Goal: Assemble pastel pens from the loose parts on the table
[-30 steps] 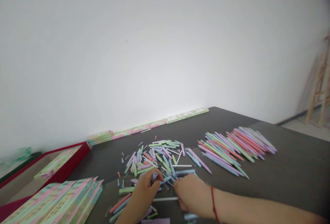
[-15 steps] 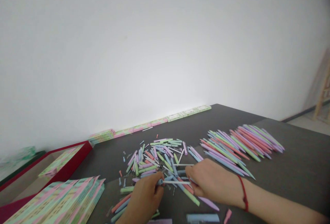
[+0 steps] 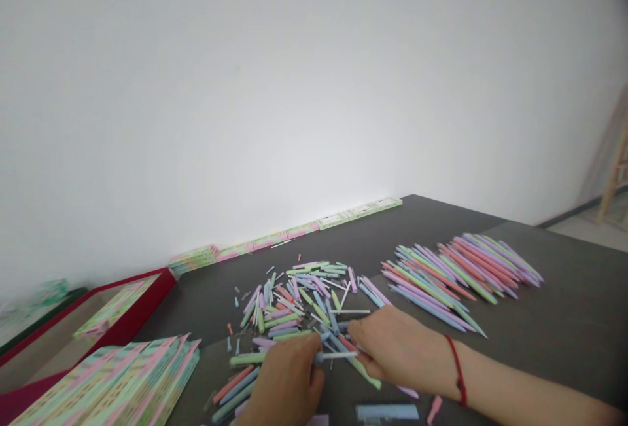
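Note:
My left hand (image 3: 289, 377) is closed around a blue pen barrel (image 3: 318, 358), whose end just shows beyond the fingers. From that end a thin white pen refill (image 3: 338, 355) sticks out toward my right hand (image 3: 392, 344). My right hand is closed at the refill's other end, its fingertips partly hidden. Beneath and behind both hands lies a loose heap of pastel pen parts (image 3: 279, 315). A second white refill (image 3: 349, 312) rests just above my right fingers.
Rows of pastel pens (image 3: 441, 275) lie to the right. Stacked printed packages (image 3: 112, 380) and a red box (image 3: 147, 301) stand at left. Flat printed boxes (image 3: 294, 230) line the wall. A clear-and-blue piece (image 3: 387, 411) lies at the front edge.
My left hand has moved right, bringing the barrel closer to my right hand. Less of the white refill shows between the two hands.

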`<state>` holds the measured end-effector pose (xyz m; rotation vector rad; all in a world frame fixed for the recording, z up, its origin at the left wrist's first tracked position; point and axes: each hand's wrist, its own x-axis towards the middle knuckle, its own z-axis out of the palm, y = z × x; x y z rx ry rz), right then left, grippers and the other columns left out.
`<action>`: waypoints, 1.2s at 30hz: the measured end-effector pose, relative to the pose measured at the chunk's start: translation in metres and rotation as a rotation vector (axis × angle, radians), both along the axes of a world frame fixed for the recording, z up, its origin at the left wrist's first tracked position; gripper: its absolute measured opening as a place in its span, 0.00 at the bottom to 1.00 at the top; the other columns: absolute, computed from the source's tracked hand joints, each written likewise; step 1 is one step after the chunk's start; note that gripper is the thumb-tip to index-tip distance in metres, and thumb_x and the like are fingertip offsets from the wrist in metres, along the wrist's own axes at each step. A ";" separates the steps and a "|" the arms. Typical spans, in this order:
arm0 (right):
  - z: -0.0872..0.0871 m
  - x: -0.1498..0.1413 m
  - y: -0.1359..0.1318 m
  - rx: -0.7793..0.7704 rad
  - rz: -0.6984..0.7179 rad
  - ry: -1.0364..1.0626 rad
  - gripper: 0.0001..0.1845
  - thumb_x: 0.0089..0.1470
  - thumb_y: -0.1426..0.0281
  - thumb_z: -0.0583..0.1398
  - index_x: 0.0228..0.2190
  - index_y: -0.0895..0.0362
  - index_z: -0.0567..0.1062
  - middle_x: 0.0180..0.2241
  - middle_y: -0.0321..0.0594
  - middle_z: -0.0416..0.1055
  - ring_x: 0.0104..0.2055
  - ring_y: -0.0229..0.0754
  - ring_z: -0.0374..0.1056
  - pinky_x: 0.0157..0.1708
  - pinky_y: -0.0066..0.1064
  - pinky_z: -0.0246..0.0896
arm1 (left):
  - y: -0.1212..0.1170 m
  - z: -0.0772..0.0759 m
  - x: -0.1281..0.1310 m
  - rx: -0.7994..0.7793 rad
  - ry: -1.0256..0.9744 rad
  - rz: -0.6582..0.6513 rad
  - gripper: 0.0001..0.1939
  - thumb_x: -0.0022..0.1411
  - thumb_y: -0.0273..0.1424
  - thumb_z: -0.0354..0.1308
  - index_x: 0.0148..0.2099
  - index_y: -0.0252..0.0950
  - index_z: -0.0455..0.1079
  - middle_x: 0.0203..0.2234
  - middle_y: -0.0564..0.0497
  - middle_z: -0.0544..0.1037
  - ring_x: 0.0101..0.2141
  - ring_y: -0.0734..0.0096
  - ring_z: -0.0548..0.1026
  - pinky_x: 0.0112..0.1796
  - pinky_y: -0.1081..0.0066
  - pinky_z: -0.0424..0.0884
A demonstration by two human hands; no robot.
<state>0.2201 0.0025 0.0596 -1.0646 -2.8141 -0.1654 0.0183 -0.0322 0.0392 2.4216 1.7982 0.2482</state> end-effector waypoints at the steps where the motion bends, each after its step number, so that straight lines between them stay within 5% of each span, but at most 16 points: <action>1: 0.000 -0.002 0.000 -0.004 0.002 -0.001 0.04 0.51 0.71 0.55 0.28 0.58 0.70 0.24 0.42 0.75 0.24 0.45 0.72 0.20 0.31 0.44 | -0.002 0.002 0.003 -0.025 -0.018 -0.023 0.11 0.50 0.22 0.47 0.35 0.40 0.65 0.29 0.49 0.76 0.33 0.60 0.73 0.31 0.68 0.57; 9: 0.002 -0.008 0.001 -0.030 -0.041 0.013 0.05 0.53 0.73 0.55 0.30 0.59 0.71 0.25 0.44 0.75 0.24 0.46 0.71 0.20 0.30 0.48 | -0.004 0.010 0.004 -0.181 -0.319 -0.125 0.09 0.63 0.30 0.43 0.34 0.41 0.64 0.30 0.54 0.74 0.32 0.66 0.70 0.32 0.71 0.57; 12: 0.002 -0.007 0.006 -0.111 -0.031 0.295 0.06 0.55 0.69 0.55 0.33 0.57 0.71 0.26 0.39 0.74 0.27 0.43 0.70 0.25 0.28 0.52 | 0.006 0.003 -0.008 -0.193 -0.446 -0.036 0.12 0.64 0.33 0.42 0.28 0.39 0.60 0.23 0.56 0.68 0.28 0.69 0.66 0.29 0.72 0.56; 17: -0.014 -0.006 0.030 -0.558 -0.162 1.066 0.16 0.59 0.60 0.48 0.26 0.56 0.65 0.20 0.31 0.62 0.20 0.33 0.58 0.21 0.24 0.52 | 0.020 -0.008 -0.027 -0.149 -0.575 0.013 0.13 0.61 0.32 0.41 0.26 0.38 0.59 0.20 0.58 0.61 0.25 0.71 0.61 0.28 0.72 0.55; 21: -0.036 -0.008 0.040 -0.864 -0.210 1.041 0.15 0.58 0.60 0.49 0.26 0.56 0.65 0.17 0.28 0.60 0.13 0.31 0.50 0.14 0.23 0.45 | 0.023 -0.011 -0.028 -0.152 -0.572 0.013 0.12 0.59 0.30 0.42 0.23 0.38 0.58 0.19 0.58 0.60 0.24 0.72 0.61 0.28 0.72 0.54; 26: -0.049 -0.019 0.022 -0.442 0.018 0.489 0.07 0.51 0.68 0.58 0.34 0.54 0.74 0.30 0.36 0.74 0.32 0.40 0.69 0.32 0.27 0.58 | 0.026 -0.012 -0.026 -0.142 -0.566 0.052 0.12 0.57 0.29 0.41 0.23 0.39 0.56 0.18 0.59 0.58 0.23 0.72 0.59 0.26 0.72 0.52; 30: -0.053 -0.042 0.014 -0.163 0.117 0.110 0.07 0.52 0.71 0.57 0.34 0.57 0.73 0.33 0.42 0.76 0.34 0.44 0.72 0.29 0.28 0.58 | 0.026 -0.011 -0.025 -0.153 -0.563 0.045 0.12 0.57 0.30 0.41 0.23 0.39 0.57 0.18 0.59 0.58 0.23 0.72 0.59 0.27 0.72 0.52; 36: -0.058 -0.050 0.021 -0.090 0.063 0.090 0.07 0.51 0.77 0.54 0.30 0.59 0.71 0.27 0.43 0.75 0.26 0.44 0.70 0.23 0.29 0.53 | 0.027 -0.013 -0.026 -0.156 -0.585 0.040 0.12 0.57 0.30 0.41 0.22 0.39 0.56 0.17 0.59 0.58 0.23 0.72 0.59 0.26 0.72 0.53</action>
